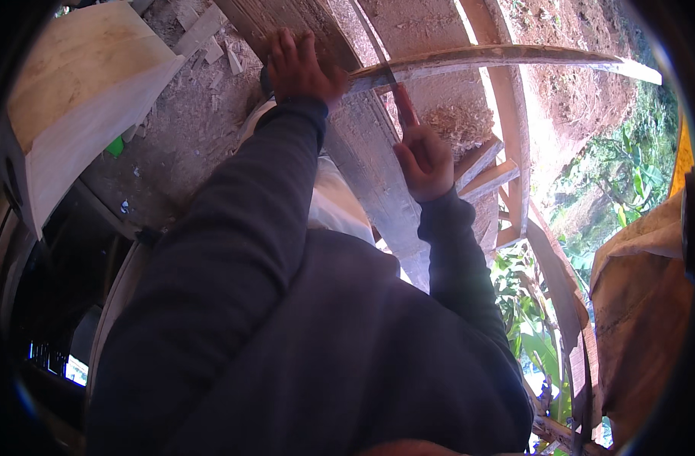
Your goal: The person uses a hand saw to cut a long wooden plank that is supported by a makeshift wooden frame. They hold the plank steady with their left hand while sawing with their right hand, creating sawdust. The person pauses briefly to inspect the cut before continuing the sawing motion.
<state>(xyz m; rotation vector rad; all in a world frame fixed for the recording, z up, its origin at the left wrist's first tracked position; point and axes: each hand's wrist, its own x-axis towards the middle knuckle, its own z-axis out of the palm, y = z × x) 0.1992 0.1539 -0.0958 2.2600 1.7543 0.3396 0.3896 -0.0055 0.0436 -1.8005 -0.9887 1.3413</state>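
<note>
My right hand (pixel 425 161) is closed round the red handle of a handsaw (pixel 405 105). The saw's narrow dark blade slants away up and to the left, crossing a long wooden strip (pixel 507 55). My left hand (pixel 305 74) lies with fingers spread on a wide weathered plank (pixel 362 156), its thumb side by the strip's left end. From there the strip reaches across the plank and far out to the right. Whether the blade has cut into the strip, I cannot tell.
Wood shavings (pixel 461 125) and short battens (pixel 488 178) lie right of the plank. A pale wooden panel (pixel 96 99) stands at left, above a floor with offcuts (pixel 203 30). At right are a brown-orange sheet (pixel 636 319) and green plants (pixel 628 178).
</note>
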